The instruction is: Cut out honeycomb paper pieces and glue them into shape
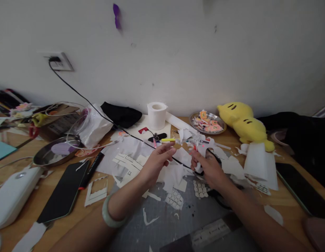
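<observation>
My right hand (208, 166) is wrapped round a white hot glue gun (202, 151) with a red trigger and a small red light. A black cord runs near it from the wall socket; part of the gun's grip is hidden by my fingers. My left hand (161, 159) hovers over paper scraps, fingers loosely curled and thumb apart, with nothing visible between them. A yellow pen-like stick (168, 140) lies just beyond its fingertips. Below both hands are white paper pieces with a drawn cobble pattern (174, 199) on a grey cutting mat (136, 227).
Behind stand a toilet paper roll (156, 117) and a metal dish (220, 130) of orange paper pieces. Yellow plush toys (243, 120) sit at right. Phones lie left (64, 192) and right (296, 185). A black cord (81, 94) crosses the table from the wall socket (63, 63).
</observation>
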Motion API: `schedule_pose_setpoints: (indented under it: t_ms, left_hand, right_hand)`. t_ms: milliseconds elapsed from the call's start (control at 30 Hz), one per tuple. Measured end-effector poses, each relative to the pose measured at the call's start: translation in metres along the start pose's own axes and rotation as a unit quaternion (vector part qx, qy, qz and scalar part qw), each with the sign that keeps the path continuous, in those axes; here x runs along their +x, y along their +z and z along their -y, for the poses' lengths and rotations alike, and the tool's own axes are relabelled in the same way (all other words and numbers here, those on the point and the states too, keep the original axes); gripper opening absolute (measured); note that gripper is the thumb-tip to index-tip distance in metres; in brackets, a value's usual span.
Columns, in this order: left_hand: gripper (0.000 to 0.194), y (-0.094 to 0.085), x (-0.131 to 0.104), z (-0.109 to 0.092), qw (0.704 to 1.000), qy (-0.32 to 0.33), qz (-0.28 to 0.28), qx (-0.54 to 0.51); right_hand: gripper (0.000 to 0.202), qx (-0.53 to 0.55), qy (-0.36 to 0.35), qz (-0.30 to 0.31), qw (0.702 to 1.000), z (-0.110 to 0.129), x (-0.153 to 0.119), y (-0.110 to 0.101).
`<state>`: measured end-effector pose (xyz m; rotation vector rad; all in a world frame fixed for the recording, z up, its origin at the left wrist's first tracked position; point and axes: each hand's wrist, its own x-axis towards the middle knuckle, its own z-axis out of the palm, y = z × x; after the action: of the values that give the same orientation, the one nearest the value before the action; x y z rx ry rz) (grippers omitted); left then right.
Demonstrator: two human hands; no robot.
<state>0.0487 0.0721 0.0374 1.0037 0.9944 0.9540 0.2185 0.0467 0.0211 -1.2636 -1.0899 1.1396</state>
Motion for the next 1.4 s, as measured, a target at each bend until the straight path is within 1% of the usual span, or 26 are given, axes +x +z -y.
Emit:
schedule_pose_setpoints:
  t_ms: [67, 267, 433, 567, 633, 667, 733, 800, 833, 867, 900, 933, 967, 1000, 1033, 1067, 1100, 1133, 1167, 1200, 1233, 1333, 1400]
  left_hand:
    - [0.044, 0.0, 0.0, 0.0, 1.0, 0.006, -0.002, -0.01]
    - [0.029, 0.003, -0.001, -0.002, 0.999, 0.012, 0.008, -0.038]
    - [0.029, 0.001, 0.0, -0.003, 0.999, 0.005, 0.021, -0.032]
    - [0.031, 0.0, 0.001, 0.0, 0.999, -0.002, 0.032, 0.002]
    - [0.031, -0.002, 0.003, 0.002, 0.998, -0.011, 0.048, 0.037]
    - [0.031, -0.004, 0.003, 0.001, 0.996, -0.019, 0.065, 0.061]
    - [0.027, -0.008, 0.002, -0.004, 0.985, -0.038, 0.118, 0.12]
    - [0.021, -0.014, -0.002, -0.014, 0.966, -0.05, 0.177, 0.184]
    - [0.018, -0.016, -0.006, -0.021, 0.957, -0.047, 0.192, 0.212]
    - [0.017, -0.018, -0.011, -0.029, 0.948, -0.033, 0.192, 0.252]
    - [0.021, -0.02, -0.017, -0.037, 0.92, 0.019, 0.169, 0.354]
    - [0.024, -0.02, -0.024, -0.044, 0.888, 0.074, 0.138, 0.433]
    - [0.026, -0.021, -0.03, -0.051, 0.861, 0.137, 0.108, 0.477]
    - [0.026, -0.021, -0.035, -0.056, 0.837, 0.203, 0.076, 0.503]
    - [0.025, -0.021, -0.039, -0.06, 0.803, 0.274, 0.044, 0.527]
    - [0.024, -0.021, -0.042, -0.063, 0.763, 0.337, 0.013, 0.551]
    - [0.023, -0.022, -0.043, -0.063, 0.723, 0.382, -0.011, 0.575]
    - [0.023, -0.023, -0.042, -0.063, 0.687, 0.412, -0.028, 0.598]
    - [0.024, -0.024, -0.041, -0.062, 0.659, 0.425, -0.036, 0.619]
    - [0.026, -0.025, -0.038, -0.06, 0.643, 0.425, -0.038, 0.636]
    - [0.027, -0.026, -0.036, -0.058, 0.637, 0.42, -0.037, 0.645]
    - [0.021, -0.029, -0.03, -0.054, 0.638, 0.409, -0.027, 0.652]
    - [0.018, -0.029, -0.029, -0.053, 0.634, 0.413, -0.024, 0.653]
  right_hand:
    - [0.041, -0.006, 0.007, 0.013, 1.0, 0.002, -0.003, 0.003]
    - [0.044, -0.014, 0.021, 0.033, 0.999, 0.008, -0.009, 0.007]
    - [0.042, -0.017, 0.024, 0.033, 0.999, 0.006, -0.01, 0.008]
    - [0.042, -0.035, 0.018, 0.031, 0.999, 0.001, -0.009, 0.007]
    - [0.041, -0.052, 0.014, 0.02, 0.998, 0.0, -0.007, 0.005]
    - [0.041, -0.063, 0.012, 0.012, 0.998, 0.0, -0.007, 0.004]
    - [0.039, -0.092, 0.009, -0.012, 0.996, 0.002, -0.006, 0.001]
    - [0.037, -0.123, 0.006, -0.037, 0.992, 0.006, -0.005, -0.001]
    - [0.035, -0.136, 0.004, -0.049, 0.989, 0.007, -0.005, -0.002]
    - [0.034, -0.147, 0.002, -0.058, 0.987, 0.008, -0.005, -0.002]
    - [0.032, -0.156, -0.001, -0.064, 0.986, 0.008, -0.005, -0.002]
    - [0.031, -0.162, -0.005, -0.067, 0.985, 0.007, -0.005, -0.002]
    - [0.029, -0.166, -0.011, -0.066, 0.984, 0.006, -0.005, -0.001]
    - [0.028, -0.17, -0.019, -0.06, 0.983, 0.005, -0.006, -0.001]
    - [0.027, -0.172, -0.029, -0.051, 0.983, 0.004, -0.006, 0.0]
    - [0.027, -0.175, -0.039, -0.039, 0.983, 0.003, -0.007, 0.001]
    - [0.026, -0.177, -0.05, -0.027, 0.983, 0.003, -0.007, 0.002]
    - [0.026, -0.179, -0.059, -0.016, 0.982, 0.002, -0.008, 0.003]
    - [0.026, -0.18, -0.068, -0.007, 0.981, 0.002, -0.009, 0.004]
    - [0.026, -0.18, -0.079, 0.001, 0.981, 0.003, -0.01, 0.004]
    - [0.027, -0.18, -0.093, 0.007, 0.979, 0.003, -0.01, 0.005]
    - [0.026, -0.192, -0.144, 0.029, 0.97, 0.004, -0.012, 0.005]
    - [0.025, -0.207, -0.166, 0.04, 0.963, 0.003, -0.012, 0.005]
